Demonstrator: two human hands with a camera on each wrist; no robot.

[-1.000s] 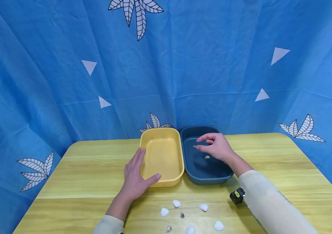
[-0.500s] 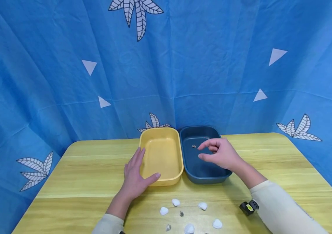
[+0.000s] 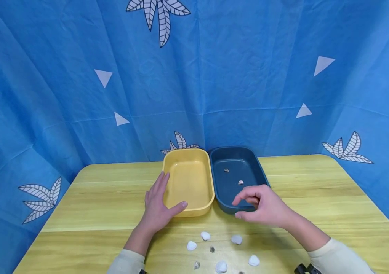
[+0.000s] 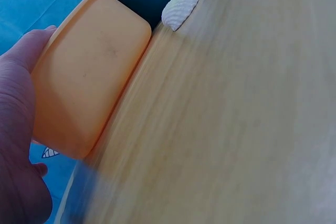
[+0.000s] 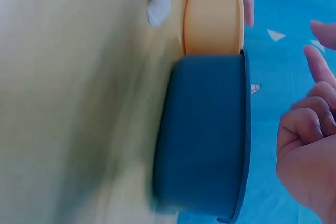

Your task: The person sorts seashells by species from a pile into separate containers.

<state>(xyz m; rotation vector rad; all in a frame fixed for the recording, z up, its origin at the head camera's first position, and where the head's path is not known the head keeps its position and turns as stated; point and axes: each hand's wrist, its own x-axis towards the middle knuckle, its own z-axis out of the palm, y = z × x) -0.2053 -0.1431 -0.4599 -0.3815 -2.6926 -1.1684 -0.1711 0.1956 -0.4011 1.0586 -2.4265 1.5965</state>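
Observation:
My left hand [image 3: 158,209] rests at the left side and near corner of a yellow plastic bin [image 3: 187,186], fingers spread, thumb at the near rim. My right hand [image 3: 268,205] is over the near right corner of a dark blue bin [image 3: 228,194]. Its thumb and index finger stand apart with nothing between them; the other fingers are curled in. Inside the blue bin lie two small brownish shells, one shell [image 3: 226,170] toward the back and another shell [image 3: 240,182] nearer the middle. The yellow bin's inside shows only bare floor.
Several white seashells [image 3: 221,266] lie on the wooden table [image 3: 105,205] in front of the bins. Small dark shells [image 3: 212,249] lie among them. The bins stand side by side at the table's far edge, before a blue curtain [image 3: 235,76].
My right hand has drawn back toward me from over the middle of the blue bin to its near corner, uncovering both small shells. The left hand has stayed in place.

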